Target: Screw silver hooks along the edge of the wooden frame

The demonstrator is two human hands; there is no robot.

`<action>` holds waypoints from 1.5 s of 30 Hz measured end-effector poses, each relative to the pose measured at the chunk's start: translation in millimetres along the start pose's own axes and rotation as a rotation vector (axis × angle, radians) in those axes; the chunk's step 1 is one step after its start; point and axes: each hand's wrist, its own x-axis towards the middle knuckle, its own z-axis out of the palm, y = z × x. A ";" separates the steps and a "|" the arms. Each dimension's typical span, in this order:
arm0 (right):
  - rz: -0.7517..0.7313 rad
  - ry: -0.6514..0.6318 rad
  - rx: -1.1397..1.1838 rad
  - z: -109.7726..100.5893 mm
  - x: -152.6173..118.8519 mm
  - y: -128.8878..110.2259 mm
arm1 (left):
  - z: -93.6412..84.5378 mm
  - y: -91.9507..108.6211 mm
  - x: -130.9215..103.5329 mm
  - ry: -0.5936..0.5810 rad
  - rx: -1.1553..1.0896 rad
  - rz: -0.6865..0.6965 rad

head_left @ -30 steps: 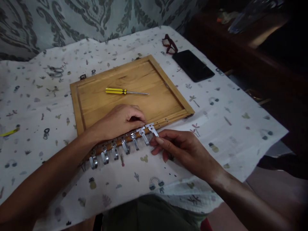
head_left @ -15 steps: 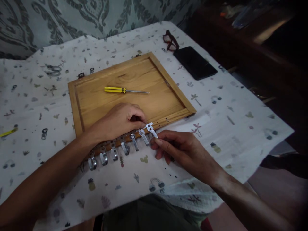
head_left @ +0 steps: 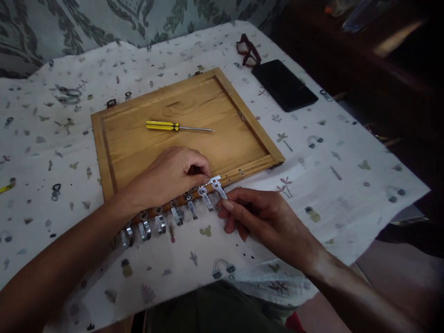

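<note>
My right hand (head_left: 256, 215) pinches the lower end of a silver metal hook (head_left: 218, 187) between thumb and fingers. The hook's plate, with holes in it, lies over the front rail of a wooden framed panel (head_left: 222, 148). My left hand (head_left: 176, 171) rests on the panel, thumb and forefinger pinched together right beside that plate. Whatever is between those fingertips is too small to make out. Along the same rail hang several more silver hooks (head_left: 176, 213), partly covered by my left wrist. A yellow-handled screwdriver (head_left: 163, 126) lies on the panel beyond my hands.
Under the panel is a table with a white patterned cloth (head_left: 194, 240). A dark tablet or phone (head_left: 285, 85) and a pair of glasses (head_left: 249, 51) lie at the back right. Something yellow (head_left: 6, 188) shows at the left edge. A patterned fabric (head_left: 86, 27) stands behind the table.
The view has shifted slightly, so the panel and screwdriver appear a little further left and up. Both hands keep the same hold at the hook.
</note>
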 end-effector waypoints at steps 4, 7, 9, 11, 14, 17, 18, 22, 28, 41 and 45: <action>-0.009 -0.013 -0.018 0.3 0.5 -1.6 | 0.4 -1.0 -0.5 0.016 -0.005 0.011; -0.018 -0.015 -0.032 0.8 1.0 -2.8 | -0.1 -2.0 -1.4 0.018 0.001 0.019; -0.025 -0.011 -0.043 0.9 1.4 -3.0 | -0.7 -2.7 -2.1 0.014 0.004 0.029; -0.030 -0.012 -0.053 1.1 1.6 -2.9 | -1.6 -3.6 -2.6 0.010 0.007 0.045; -0.034 -0.015 -0.062 1.7 1.4 -2.2 | -2.8 -5.0 -3.1 0.002 0.010 0.059; -0.047 -0.016 -0.064 2.3 0.9 -1.6 | -3.5 -5.5 -3.3 -0.006 0.013 0.066; -0.050 -0.016 -0.065 2.4 0.9 -1.5 | -3.7 -5.3 -3.3 -0.005 0.015 0.066; -0.042 -0.026 -0.069 1.7 1.3 -2.1 | -3.9 -3.6 -4.0 -0.011 0.014 0.056; -0.057 -0.016 -0.096 1.5 1.6 -3.2 | 0.3 -3.7 -4.2 0.027 0.012 0.071; -0.019 -0.016 -0.112 0.5 -1.2 -6.8 | -1.6 0.5 1.7 -0.021 0.053 0.054; -0.032 0.017 -0.130 2.0 -0.6 -7.7 | -2.2 -1.7 3.0 -0.031 0.055 0.080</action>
